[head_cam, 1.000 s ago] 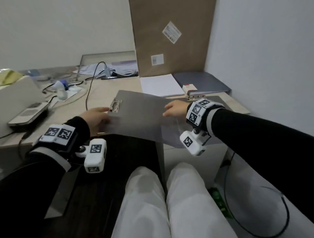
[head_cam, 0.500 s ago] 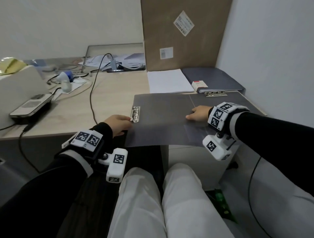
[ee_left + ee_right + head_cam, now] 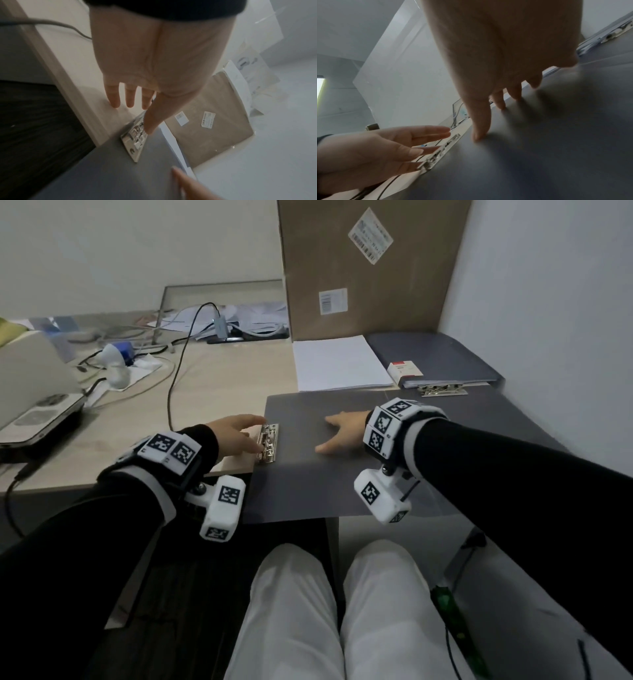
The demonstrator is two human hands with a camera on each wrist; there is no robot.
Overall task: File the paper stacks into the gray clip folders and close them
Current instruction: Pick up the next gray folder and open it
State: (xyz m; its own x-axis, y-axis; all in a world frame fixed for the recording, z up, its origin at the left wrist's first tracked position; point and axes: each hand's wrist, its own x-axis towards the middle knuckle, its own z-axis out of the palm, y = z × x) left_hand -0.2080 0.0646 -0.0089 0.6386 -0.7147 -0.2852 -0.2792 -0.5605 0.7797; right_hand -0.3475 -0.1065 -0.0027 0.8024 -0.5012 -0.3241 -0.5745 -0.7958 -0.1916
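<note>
Head view: open gray folder, metal clip.

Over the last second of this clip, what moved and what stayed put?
The open gray folder, tilted up off the desk a second ago, now lies flat. The left hand let go of its edge and reaches, fingers straight, to the metal clip. The right hand went from holding the cover to resting spread on it. The paper stack and closed folder behind stayed put.
</note>
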